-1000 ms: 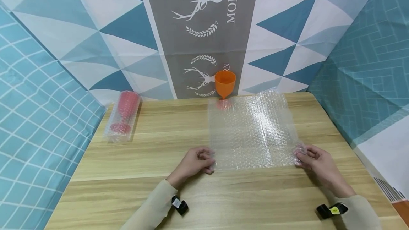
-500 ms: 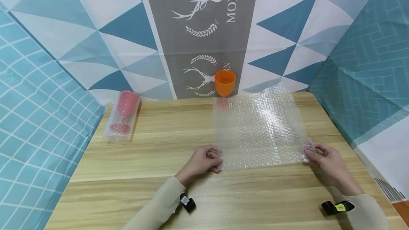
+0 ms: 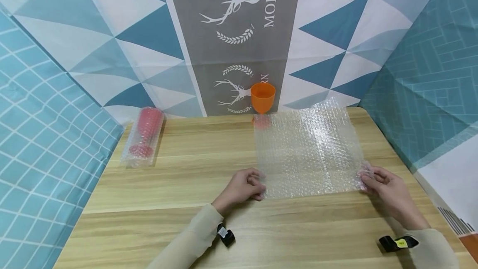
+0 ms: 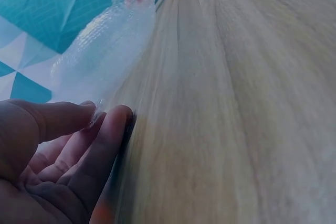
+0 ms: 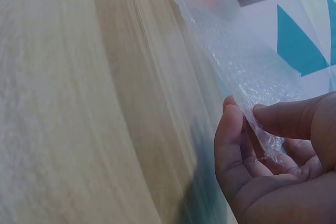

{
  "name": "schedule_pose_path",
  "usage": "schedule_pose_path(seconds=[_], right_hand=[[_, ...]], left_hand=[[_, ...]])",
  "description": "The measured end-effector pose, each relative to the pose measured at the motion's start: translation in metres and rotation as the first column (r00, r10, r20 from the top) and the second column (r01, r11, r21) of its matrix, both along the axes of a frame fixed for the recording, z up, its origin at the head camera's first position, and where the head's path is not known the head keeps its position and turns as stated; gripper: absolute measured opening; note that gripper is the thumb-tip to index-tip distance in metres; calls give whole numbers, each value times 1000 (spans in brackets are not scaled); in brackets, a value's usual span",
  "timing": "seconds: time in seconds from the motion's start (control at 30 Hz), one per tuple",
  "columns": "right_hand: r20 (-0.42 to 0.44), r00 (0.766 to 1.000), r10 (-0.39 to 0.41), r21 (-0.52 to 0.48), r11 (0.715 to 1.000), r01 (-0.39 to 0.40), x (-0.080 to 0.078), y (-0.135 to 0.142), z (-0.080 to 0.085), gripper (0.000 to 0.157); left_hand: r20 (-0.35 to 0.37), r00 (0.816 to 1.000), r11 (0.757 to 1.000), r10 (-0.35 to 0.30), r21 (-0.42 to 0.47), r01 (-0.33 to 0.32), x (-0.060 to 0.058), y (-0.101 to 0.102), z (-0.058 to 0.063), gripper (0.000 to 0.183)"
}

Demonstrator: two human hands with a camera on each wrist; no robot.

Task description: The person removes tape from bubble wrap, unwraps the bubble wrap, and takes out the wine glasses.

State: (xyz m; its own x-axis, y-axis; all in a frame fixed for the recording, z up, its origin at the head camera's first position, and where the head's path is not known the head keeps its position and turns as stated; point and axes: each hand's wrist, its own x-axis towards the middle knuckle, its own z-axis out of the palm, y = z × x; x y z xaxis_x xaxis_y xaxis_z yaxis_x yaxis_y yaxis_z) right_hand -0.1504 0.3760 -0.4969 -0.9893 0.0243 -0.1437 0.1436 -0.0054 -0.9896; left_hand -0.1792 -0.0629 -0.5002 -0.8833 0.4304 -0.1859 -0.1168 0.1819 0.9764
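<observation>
A clear sheet of bubble wrap (image 3: 306,152) spreads over the right half of the wooden table, its near edge held at both corners. My left hand (image 3: 244,187) pinches the near left corner between thumb and fingers, as the left wrist view also shows. At the near right corner my right hand (image 3: 386,190) grips a crumpled bit of the sheet, with the thumb (image 5: 286,119) over it in the right wrist view. Behind the sheet's far left corner stands an orange goblet (image 3: 263,98); its base shows faintly through the plastic.
A red goblet wrapped in bubble wrap (image 3: 145,136) lies at the back left of the wooden table (image 3: 179,194). Patterned cloth walls (image 3: 239,53) close off the back and both sides. The orange goblet stands near the table's back edge.
Both hands have shifted to the right, carrying the bubble wrap with them. The sheet's left edge has moved right across the orange goblet's base. Both goblets have stayed in place.
</observation>
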Motion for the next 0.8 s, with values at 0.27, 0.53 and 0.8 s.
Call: schedule_pose_path(seconds=[0.27,0.53,0.8], right_hand=[[-23,1000,-1,-33,999,1,2,6,-1,20],[-14,1000,-23,-44,999,22,3,10,-3,21],[-6,998,-56,-47,997,55,1,13,-3,18]], left_hand=[[-11,1000,1000,4,-8,-4,-4,7,-1,34],[-60,998,998,17,-52,-20,-8,14,1,33],[-25,1000,1000,12,-24,-12,-12,20,1,29]])
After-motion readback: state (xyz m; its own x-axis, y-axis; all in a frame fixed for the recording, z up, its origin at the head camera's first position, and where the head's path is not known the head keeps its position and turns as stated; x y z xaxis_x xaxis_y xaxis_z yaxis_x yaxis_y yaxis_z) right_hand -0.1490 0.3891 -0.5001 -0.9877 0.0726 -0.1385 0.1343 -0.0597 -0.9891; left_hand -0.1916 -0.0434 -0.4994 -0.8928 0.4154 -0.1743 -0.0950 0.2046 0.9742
